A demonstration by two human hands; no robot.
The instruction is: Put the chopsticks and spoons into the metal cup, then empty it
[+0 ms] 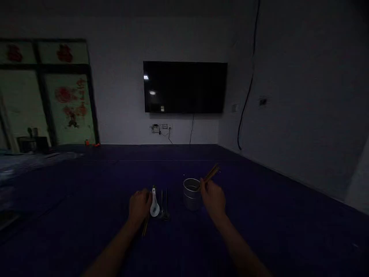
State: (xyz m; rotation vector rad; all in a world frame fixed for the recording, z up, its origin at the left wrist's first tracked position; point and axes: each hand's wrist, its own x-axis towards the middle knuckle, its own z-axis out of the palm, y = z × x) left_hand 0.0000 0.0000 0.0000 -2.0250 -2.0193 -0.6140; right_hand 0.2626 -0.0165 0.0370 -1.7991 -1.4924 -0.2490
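My right hand is closed on wooden chopsticks; their lower ends sit inside a small metal cup that stands on the dark blue surface. My left hand is curled over another pair of wooden chopsticks lying on the surface, right beside a white ceramic spoon. To the right of the spoon lie dark metal utensils, hard to make out in the dim light.
A black wall-mounted TV hangs on the far white wall, above power sockets with cables. Glass doors with red decorations stand at the left. The white right wall borders the blue surface.
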